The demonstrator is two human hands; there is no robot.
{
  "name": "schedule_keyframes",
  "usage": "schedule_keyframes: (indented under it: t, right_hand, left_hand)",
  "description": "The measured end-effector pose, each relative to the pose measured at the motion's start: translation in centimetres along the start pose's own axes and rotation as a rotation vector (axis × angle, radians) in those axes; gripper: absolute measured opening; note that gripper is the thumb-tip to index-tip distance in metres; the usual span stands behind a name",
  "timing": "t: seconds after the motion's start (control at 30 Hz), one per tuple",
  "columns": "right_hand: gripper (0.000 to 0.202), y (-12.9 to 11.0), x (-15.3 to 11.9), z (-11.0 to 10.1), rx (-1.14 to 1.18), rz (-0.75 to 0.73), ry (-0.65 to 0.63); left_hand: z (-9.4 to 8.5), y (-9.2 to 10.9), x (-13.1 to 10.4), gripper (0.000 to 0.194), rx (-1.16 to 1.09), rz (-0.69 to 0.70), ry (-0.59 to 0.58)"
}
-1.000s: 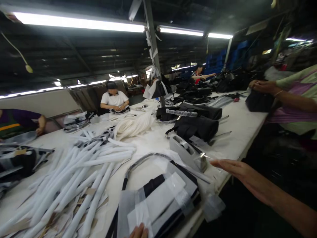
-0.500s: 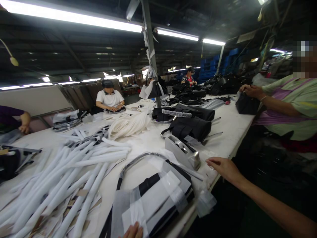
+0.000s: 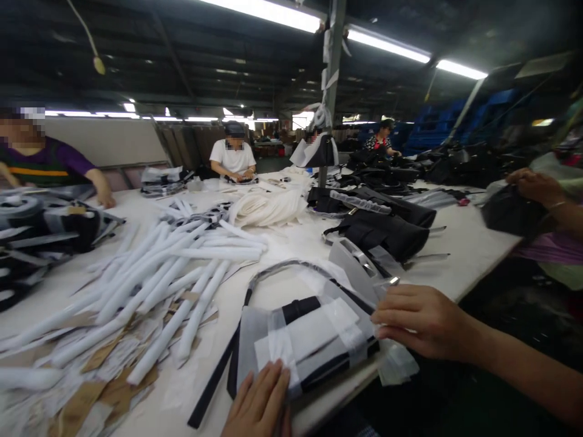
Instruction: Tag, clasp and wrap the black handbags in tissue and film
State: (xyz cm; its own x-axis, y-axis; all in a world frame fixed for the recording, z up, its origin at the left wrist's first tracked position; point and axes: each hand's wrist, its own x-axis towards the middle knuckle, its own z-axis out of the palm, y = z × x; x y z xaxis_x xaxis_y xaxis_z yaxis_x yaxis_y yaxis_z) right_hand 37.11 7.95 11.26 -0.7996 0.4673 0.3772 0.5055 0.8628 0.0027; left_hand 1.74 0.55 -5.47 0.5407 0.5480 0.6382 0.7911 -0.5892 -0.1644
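Observation:
A black handbag [image 3: 300, 309] lies at the table's near edge, partly covered with white paper and translucent sheet held by strips of clear tape. Its handle [image 3: 273, 267], wrapped in clear film, arches behind it. My left hand [image 3: 262, 400] rests on the bag's near left part, fingers stretched out. At the bag's right end is my right hand [image 3: 423, 318], fingers closed together; what is between the fingertips is hidden. Just behind that hand stands a grey tape dispenser [image 3: 353, 258], partly covered. Translucent plastic pieces [image 3: 398, 364] hang over the edge below the right hand.
White foam tubes [image 3: 155, 285] and brown paper scraps [image 3: 104, 394] spread across the left. Behind are a bundle of cream strips [image 3: 268, 209] and black bags [image 3: 382, 233]. A metal post [image 3: 334, 79] rises mid-table. Co-workers sit around, one person's hands [image 3: 537, 185] at right.
My right hand has moved from beside the tape dispenser to the bag's right end. My left hand reaches further onto the bag. The view has swung left.

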Motion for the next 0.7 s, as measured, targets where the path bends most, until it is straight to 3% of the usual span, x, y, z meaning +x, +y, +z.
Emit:
schedule_keyframes:
  t: [0.1, 0.23, 0.37, 0.5, 0.7]
  right_hand:
    - [0.014, -1.5, 4.9, 1.8, 0.189, -0.077, -0.101]
    - [0.023, -2.4, 10.9, 5.8, 0.315, -0.190, -0.234]
    - [0.021, -2.4, 15.7, 9.5, 0.219, -0.233, -0.529]
    - [0.022, -2.1, 18.8, 11.7, 0.084, -0.223, -0.754]
    - [0.035, -2.7, 21.2, 13.0, -0.049, -0.208, -0.886]
  left_hand:
    - [-1.2, 0.8, 0.9, 0.042, -0.049, -0.106, -0.024]
    - [-1.6, 1.7, 1.6, 0.042, -0.103, -0.201, 0.006]
    - [-0.7, 2.2, 1.6, 0.037, -0.139, -0.254, 0.125]
    - [0.7, 2.7, 1.3, 0.032, -0.146, -0.300, 0.271]
    - [1.7, 2.8, 1.2, 0.027, -0.085, -0.340, 0.272]
